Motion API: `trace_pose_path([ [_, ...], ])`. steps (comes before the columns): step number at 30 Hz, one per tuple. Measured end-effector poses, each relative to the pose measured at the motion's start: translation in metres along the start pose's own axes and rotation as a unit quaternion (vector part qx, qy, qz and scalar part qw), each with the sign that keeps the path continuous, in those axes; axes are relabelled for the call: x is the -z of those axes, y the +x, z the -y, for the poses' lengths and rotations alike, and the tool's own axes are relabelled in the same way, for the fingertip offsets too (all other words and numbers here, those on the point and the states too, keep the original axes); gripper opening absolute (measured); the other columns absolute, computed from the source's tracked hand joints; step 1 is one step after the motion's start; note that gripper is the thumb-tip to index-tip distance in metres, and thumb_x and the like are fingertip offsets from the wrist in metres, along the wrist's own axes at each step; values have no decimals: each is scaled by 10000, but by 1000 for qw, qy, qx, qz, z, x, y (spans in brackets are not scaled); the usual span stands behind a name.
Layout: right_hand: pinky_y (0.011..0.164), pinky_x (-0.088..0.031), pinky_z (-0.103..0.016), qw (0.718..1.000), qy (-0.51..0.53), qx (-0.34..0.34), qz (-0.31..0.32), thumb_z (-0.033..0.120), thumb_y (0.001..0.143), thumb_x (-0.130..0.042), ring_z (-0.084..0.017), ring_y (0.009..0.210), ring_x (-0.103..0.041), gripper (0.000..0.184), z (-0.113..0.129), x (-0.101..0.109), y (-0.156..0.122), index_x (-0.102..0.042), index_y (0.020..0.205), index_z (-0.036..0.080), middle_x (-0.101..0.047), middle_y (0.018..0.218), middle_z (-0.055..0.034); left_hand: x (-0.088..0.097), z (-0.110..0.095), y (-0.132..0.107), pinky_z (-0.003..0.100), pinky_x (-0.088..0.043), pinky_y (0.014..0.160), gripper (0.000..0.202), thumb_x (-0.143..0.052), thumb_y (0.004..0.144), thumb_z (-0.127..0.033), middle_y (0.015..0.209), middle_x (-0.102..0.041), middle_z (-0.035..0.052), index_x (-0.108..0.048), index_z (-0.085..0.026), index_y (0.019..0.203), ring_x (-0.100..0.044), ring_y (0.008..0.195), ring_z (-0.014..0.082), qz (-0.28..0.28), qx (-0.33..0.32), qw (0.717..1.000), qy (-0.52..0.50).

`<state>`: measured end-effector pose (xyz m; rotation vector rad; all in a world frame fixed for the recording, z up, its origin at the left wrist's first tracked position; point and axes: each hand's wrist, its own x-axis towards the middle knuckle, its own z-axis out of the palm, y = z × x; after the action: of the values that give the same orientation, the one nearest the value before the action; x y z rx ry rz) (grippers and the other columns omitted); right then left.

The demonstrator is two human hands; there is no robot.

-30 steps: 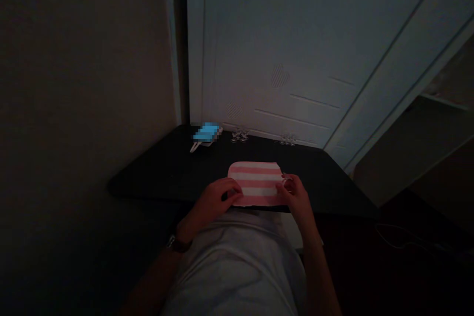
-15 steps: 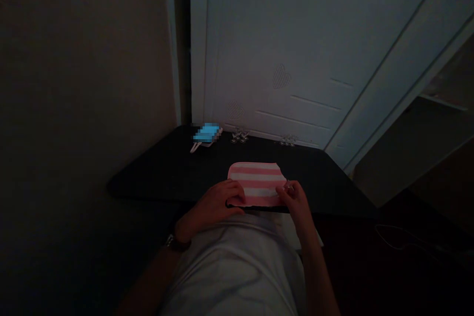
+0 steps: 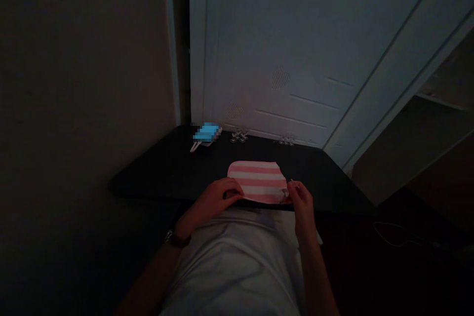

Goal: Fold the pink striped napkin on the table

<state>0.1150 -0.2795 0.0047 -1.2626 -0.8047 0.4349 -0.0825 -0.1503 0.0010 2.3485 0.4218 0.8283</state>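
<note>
A pink-and-white striped piece of cloth (image 3: 255,177) with rounded far-left corner lies flat near the front edge of the black table (image 3: 166,173). My left hand (image 3: 218,197) pinches its near-left edge between thumb and fingers. At the near-right corner, my right hand (image 3: 301,197) is closed, fingertips together. A thin pale bit shows above those fingers, too small and dim to name. Beside the fingertips the cloth's corner looks slightly curled, with a small dark-and-light detail there.
A phone-like device with a blurred blue screen (image 3: 206,132) rests at the back left, a white cable or strap beside it. Small shiny clustered pieces (image 3: 239,135) and similar shiny pieces (image 3: 287,139) stand along the pale door panel (image 3: 259,49). A white cable (image 3: 388,242) lies at right.
My right hand has shifted right, off the cloth's surface to its corner. My left fingers have drawn from lying over the edge into a pinch on it.
</note>
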Motion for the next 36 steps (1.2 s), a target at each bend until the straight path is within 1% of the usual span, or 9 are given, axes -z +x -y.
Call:
trace_pose_path([
  [3, 515, -396, -184, 999, -15, 6, 34, 428, 775, -555, -87, 570, -491, 274, 5, 0, -3, -575, 714, 162, -543, 664, 16, 1, 0, 0, 237, -429, 718, 137, -530, 803, -290, 856, -633, 15, -624, -194, 828, -573, 796, 143, -28, 17, 999, -13],
  [6, 553, -416, -196, 996, -34, 0, 83, 435, 786, -539, -108, 631, -540, 292, 12, -4, -6, -636, 823, 162, -598, 744, -15, 3, -2, 0, 238, -432, 720, 152, -537, 796, -306, 853, -644, 18, -629, -188, 822, -580, 790, 146, -43, 26, 998, -30],
  [8, 585, -443, -216, 992, -26, -22, 124, 456, 792, -521, -132, 677, -584, 337, 15, -8, -10, -642, 924, 171, -628, 829, -38, 4, -1, 1, 238, -434, 722, 166, -544, 790, -325, 853, -649, 16, -634, -189, 823, -585, 791, 148, -55, 37, 997, -42],
  [12, 517, -454, -236, 982, -10, -72, 177, 514, 781, -501, -163, 657, -631, 396, 13, -17, -17, -629, 963, 187, -638, 983, -73, 3, 7, 3, 235, -440, 679, 192, -564, 769, -355, 830, -657, 14, -635, -188, 831, -596, 766, 155, -110, 74, 990, -56],
  [19, 685, -499, -268, 987, 10, -64, 145, 542, 768, -510, -217, 942, -614, 413, 13, -14, -13, -605, 945, 182, -632, 1067, -88, 2, 8, 9, 248, -449, 714, 193, -568, 756, -350, 846, -673, 20, -648, -187, 821, -609, 790, 168, -182, 88, 978, -60],
  [26, 645, -497, -263, 995, 30, -3, 95, 505, 788, -511, -192, 823, -641, 337, 67, -8, -2, -571, 805, 174, -675, 955, -87, 26, -31, 27, 240, -442, 712, 206, -545, 772, -358, 849, -673, 5, -649, -194, 840, -596, 801, 162, -270, 64, 960, -27],
  [29, 599, -485, -244, 996, 21, 30, 80, 510, 781, -516, -184, 771, -639, 346, 86, -9, 5, -566, 787, 168, -681, 917, -91, 36, -42, 37, 243, -445, 729, 219, -539, 774, -368, 867, -676, 3, -648, -197, 857, -597, 815, 164, -284, 57, 957, -13],
  [32, 570, -475, -237, 996, 3, 46, 82, 531, 767, -514, -180, 729, -632, 378, 85, -13, 22, -581, 782, 159, -682, 887, -90, 37, -33, 51, 250, -447, 732, 229, -524, 780, -371, 874, -678, 5, -647, -198, 866, -598, 803, 165, -282, 58, 958, 13],
  [36, 569, -479, -253, 996, -31, 15, 86, 539, 740, -518, -167, 662, -617, 393, 49, -27, 60, -603, 751, 155, -682, 790, -77, 27, 3, 77, 264, -434, 742, 196, -501, 785, -295, 848, -678, 20, -656, -183, 829, -599, 798, 168, -242, 47, 967, 71],
])
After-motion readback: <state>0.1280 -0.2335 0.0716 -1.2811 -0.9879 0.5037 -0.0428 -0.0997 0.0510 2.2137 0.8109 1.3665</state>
